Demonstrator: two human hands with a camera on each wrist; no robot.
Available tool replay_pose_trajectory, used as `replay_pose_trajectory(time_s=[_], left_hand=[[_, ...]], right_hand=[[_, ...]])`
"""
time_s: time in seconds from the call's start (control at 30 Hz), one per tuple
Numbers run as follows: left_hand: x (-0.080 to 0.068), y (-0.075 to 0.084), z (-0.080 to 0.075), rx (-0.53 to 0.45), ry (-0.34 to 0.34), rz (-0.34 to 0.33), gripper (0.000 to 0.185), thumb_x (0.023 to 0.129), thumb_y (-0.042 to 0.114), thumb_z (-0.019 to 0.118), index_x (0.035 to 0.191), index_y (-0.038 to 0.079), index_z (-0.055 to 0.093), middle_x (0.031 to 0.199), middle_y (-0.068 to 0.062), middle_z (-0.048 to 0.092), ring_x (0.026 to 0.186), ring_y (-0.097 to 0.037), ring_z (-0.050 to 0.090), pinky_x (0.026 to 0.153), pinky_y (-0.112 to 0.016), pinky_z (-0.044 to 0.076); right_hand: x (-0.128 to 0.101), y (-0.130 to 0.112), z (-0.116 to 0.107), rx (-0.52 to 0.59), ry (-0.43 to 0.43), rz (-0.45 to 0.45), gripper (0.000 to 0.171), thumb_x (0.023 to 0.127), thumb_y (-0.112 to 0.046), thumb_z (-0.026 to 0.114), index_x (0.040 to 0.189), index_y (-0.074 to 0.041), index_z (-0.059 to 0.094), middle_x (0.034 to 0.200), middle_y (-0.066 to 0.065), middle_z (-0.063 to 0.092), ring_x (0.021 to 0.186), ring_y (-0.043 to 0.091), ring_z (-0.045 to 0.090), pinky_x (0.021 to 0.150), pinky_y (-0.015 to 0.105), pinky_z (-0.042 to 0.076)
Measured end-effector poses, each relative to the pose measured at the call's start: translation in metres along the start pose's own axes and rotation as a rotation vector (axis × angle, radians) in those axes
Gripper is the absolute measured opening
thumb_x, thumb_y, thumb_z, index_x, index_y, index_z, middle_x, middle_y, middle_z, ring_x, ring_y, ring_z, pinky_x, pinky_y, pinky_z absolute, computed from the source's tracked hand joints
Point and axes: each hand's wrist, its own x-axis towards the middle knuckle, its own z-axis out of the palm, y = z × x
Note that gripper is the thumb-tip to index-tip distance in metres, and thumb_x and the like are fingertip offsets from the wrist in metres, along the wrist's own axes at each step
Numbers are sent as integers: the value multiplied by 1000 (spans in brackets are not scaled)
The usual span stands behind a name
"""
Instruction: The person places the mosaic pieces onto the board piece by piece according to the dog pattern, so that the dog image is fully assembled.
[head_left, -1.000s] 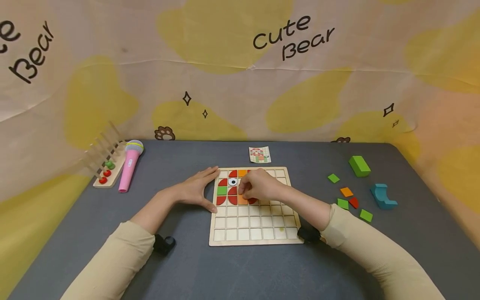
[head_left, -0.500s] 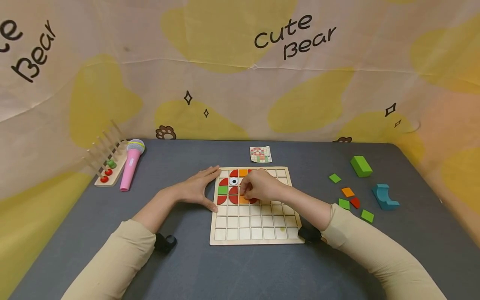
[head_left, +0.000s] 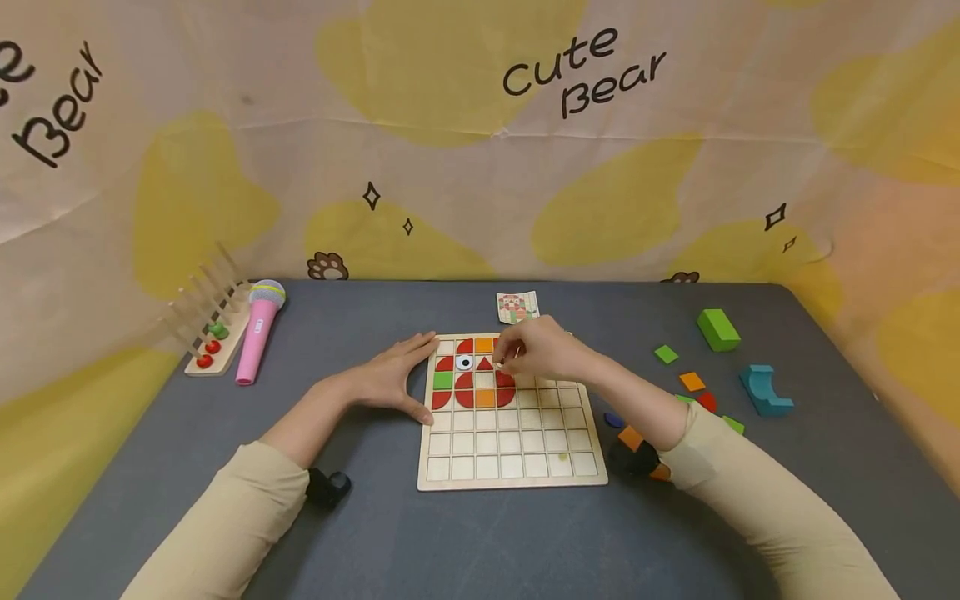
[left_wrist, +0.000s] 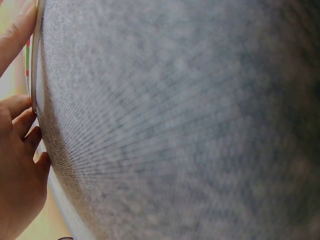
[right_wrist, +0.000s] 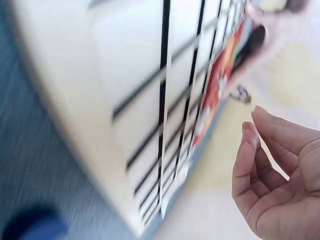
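Head view showed the left hand (head_left: 390,379), fingers straight, bracing the puzzle board (head_left: 510,467) on the table (head_left: 465,542). Right hand (head_left: 543,350) hovered over the upper rows, fingers curled; any held tile could not be told. Placement step appeared underway; seating demands cell alignment.

The grey tabletop (head_left: 480,542) carries a grid board (head_left: 510,467) at centre. A pink microphone (head_left: 257,333) and peg rack (head_left: 210,346) lie left. Green block (head_left: 717,329), teal block (head_left: 763,392) and a card (head_left: 517,307) lie elsewhere.
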Motion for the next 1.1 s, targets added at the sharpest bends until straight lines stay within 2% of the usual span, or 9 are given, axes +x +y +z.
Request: replay_pose_trajectory(time_s=[0.17,0.33,0.53,0.63,0.9,1.1], left_hand=[[2,2,-1,8,-4,2,124,67,53,86,159,9,16,169,-11,8,157,-36,6,125,-63,11],[5,2,-1,12,-12,7,125,67,53,86,159,9,15,169,-10,8,157,-36,6,125,-62,10],[5,0,-1,10,-13,12,125,67,53,86,160,9,15,169,-10,7,157,-36,5,125,-62,10],[4,1,-1,6,-12,3,125,67,53,86,160,10,15,169,-10,6,157,-36,5,125,-63,11],[2,0,1,4,0,-4,124,67,52,86,160,10,15,169,-9,6,157,-36,5,125,-63,11],[2,0,1,1,4,-2,124,66,52,87,160,11,16,169,-10,7,157,-37,6,124,-64,12]], right_hand=[[-21,22,-25,23,48,46,11,89,-12,71,99,-8,75,87,3,73,76,14,64,67,26,51],[-52,48,-46,16,78,125,15,90,-12,70,104,-7,74,91,5,73,78,15,63,68,27,51],[-88,78,-66,12,99,207,20,92,-13,68,110,-5,72,101,7,74,82,16,66,68,24,53],[-100,92,-74,10,91,242,22,93,-13,67,113,-3,71,101,9,74,82,20,67,66,24,52],[-125,117,-87,65,58,269,26,92,-9,68,115,3,67,110,20,71,89,13,68,73,21,57],[-138,122,-85,113,-35,280,23,90,-12,71,109,-1,69,100,11,72,84,12,66,72,22,57]])
